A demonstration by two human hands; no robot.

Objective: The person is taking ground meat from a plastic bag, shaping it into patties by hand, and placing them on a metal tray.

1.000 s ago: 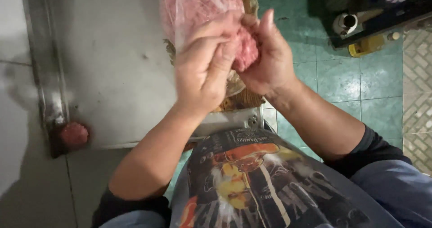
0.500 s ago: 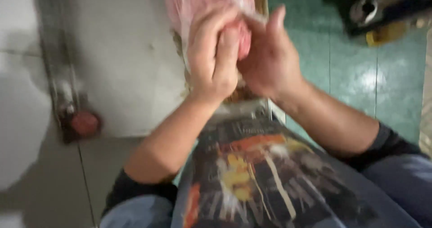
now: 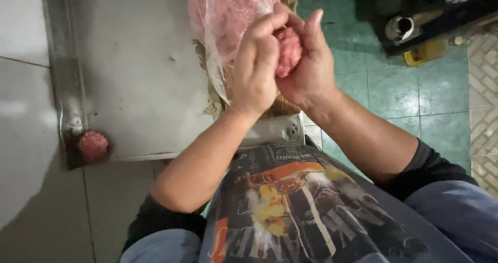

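My left hand [image 3: 257,66] and my right hand [image 3: 308,66] are cupped together around a lump of pink minced meat [image 3: 288,50], pressing it between palms and fingers. Just behind the hands lies a clear plastic bag of minced meat [image 3: 228,11], open toward me, resting on a woven mat [image 3: 215,105]. A shaped ball of minced meat [image 3: 93,144] sits alone at the near left corner of the steel tray [image 3: 135,76].
The tray's raised steel rim [image 3: 65,86] runs along the left. A printed apron [image 3: 290,206] covers my lap. Green floor tiles [image 3: 404,92] lie to the right, with a dark tray holding a metal cup [image 3: 399,28] and a yellow bottle [image 3: 425,53].
The hands have kept working the meat lump between them, fingers shifting over it. The view swung slightly and settled back.
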